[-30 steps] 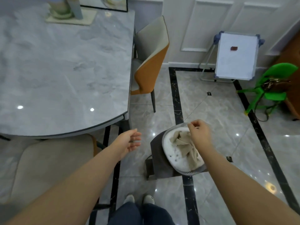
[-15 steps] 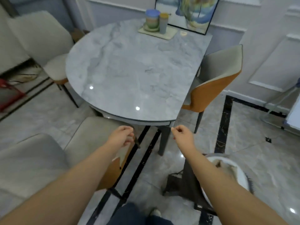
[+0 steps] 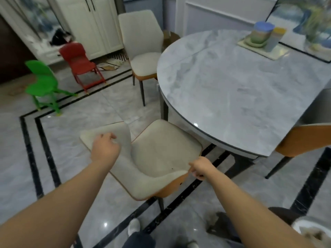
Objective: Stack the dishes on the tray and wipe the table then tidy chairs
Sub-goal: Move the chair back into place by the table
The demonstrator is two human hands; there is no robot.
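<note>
A cream chair with an orange shell (image 3: pixel 164 147) stands pulled out from the round grey marble table (image 3: pixel 232 86), its seat partly under the rim. My left hand (image 3: pixel 105 149) lies on the top left of its backrest with the fingers curled over the edge. My right hand (image 3: pixel 202 168) grips the right corner of the same backrest. A white plate with a beige cloth (image 3: pixel 311 231) sits on a dark stool (image 3: pixel 279 213) at the lower right, partly cut off. A pale tray with stacked cups (image 3: pixel 259 45) rests at the table's far side.
A second cream chair (image 3: pixel 143 51) stands at the table's far left, a third, orange-backed chair (image 3: pixel 304 138) at the right. A small red chair (image 3: pixel 80 63) and a small green chair (image 3: pixel 43 81) stand on the floor at the left, before white cabinets (image 3: pixel 93 24).
My right hand has left the cloth on the plate. The view has swung left, and both hands have moved onto the near chair's backrest.
</note>
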